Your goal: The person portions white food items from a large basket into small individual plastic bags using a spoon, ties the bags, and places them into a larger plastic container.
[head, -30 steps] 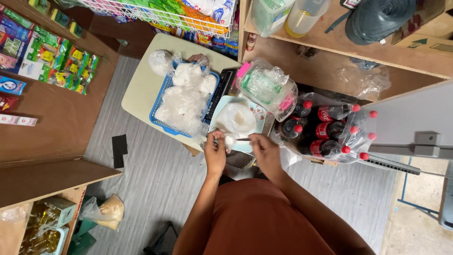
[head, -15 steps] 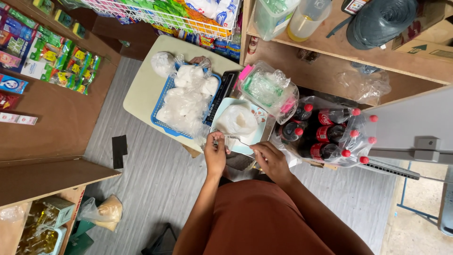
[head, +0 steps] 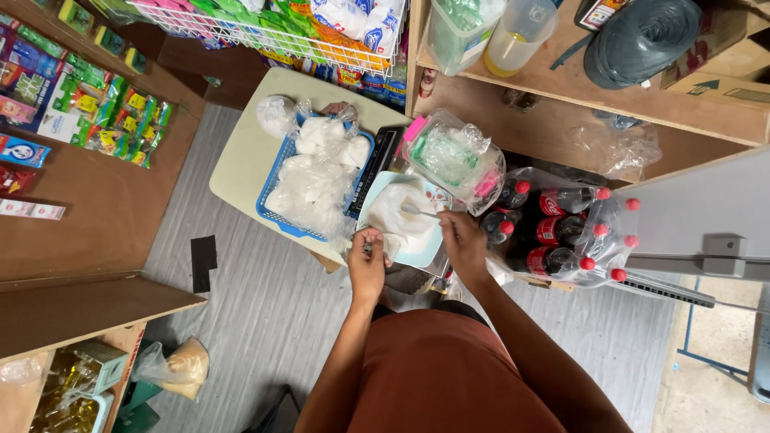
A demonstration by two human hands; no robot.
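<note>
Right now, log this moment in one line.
left hand: pinches small bag | right hand: holds spoon over white powder | basin: on table

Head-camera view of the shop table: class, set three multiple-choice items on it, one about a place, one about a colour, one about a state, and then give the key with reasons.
1. Where does the blue basket of filled white bags sit?
A. on the cream table
B. on the grey floor
C. on the wooden shelf

2. What colour are the caps on the wrapped pack of soda bottles?
A. green
B. red
C. white

3. What is the right hand doing?
A. resting flat on the table
B. gripping a bottle
C. holding a spoon over the white powder in the pale blue tray

Key: 1 A, the basket rests on the tabletop beside the tray. 2 B, every visible cap is red. 3 C, the spoon reaches from the right hand over the powder, while the left hand pinches a small clear bag at the tray's edge.
</note>
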